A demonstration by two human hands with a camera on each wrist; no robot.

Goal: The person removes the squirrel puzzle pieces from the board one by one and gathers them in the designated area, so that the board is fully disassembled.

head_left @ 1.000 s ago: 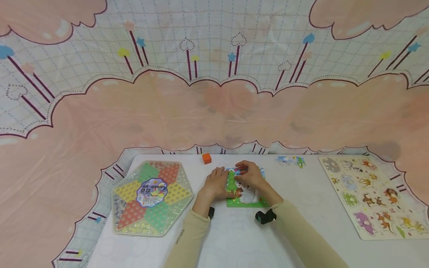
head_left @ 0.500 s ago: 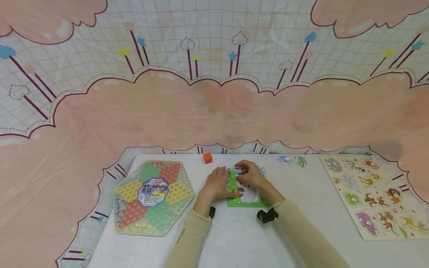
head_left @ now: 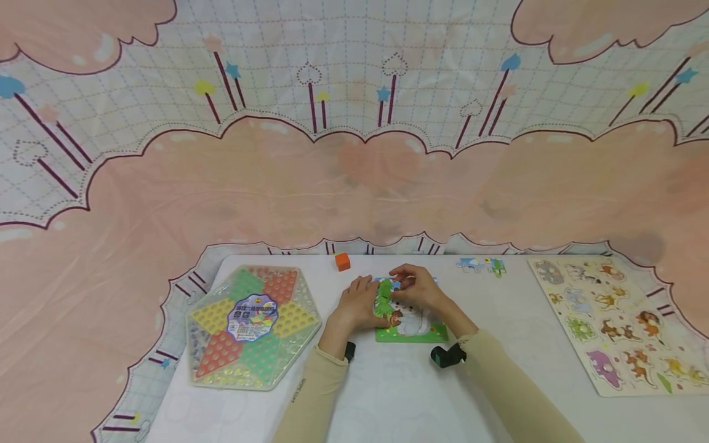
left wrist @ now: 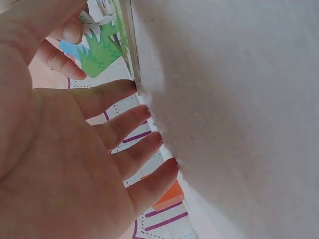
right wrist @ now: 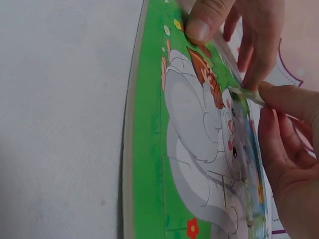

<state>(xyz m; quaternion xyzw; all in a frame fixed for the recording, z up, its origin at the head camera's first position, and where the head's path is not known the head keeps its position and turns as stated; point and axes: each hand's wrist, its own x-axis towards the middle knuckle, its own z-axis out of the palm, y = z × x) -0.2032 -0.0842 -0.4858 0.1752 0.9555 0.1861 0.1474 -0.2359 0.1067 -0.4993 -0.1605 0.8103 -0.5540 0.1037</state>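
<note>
A jigsaw puzzle [head_left: 411,336] with a white squirrel-like animal on green ground lies mid-table. My right hand [head_left: 421,290] pinches a jigsaw piece [left wrist: 102,52], green leaves with some white and blue, between thumb and fingertips. In the right wrist view this piece [right wrist: 249,94] is seen edge-on, tilted close over the puzzle's picture. My left hand [head_left: 356,306] lies along the puzzle's left side. Its thumb [right wrist: 199,27] rests on the picture near the brown acorn, while the other fingers [left wrist: 149,186] reach straight out, tips at the table surface.
An orange cube [head_left: 343,262] is behind my left hand. Loose joined jigsaw pieces [head_left: 471,265] lie at the back right. A hexagonal Chinese checkers board [head_left: 282,351] in clear wrapping is on the left, a wooden animal peg puzzle [head_left: 576,363] on the right. A patterned cloth [head_left: 354,184] hangs behind.
My right wrist has shifted slightly right, and the pinched leafy piece now stands more tilted over the puzzle. My left hand stays in place.
</note>
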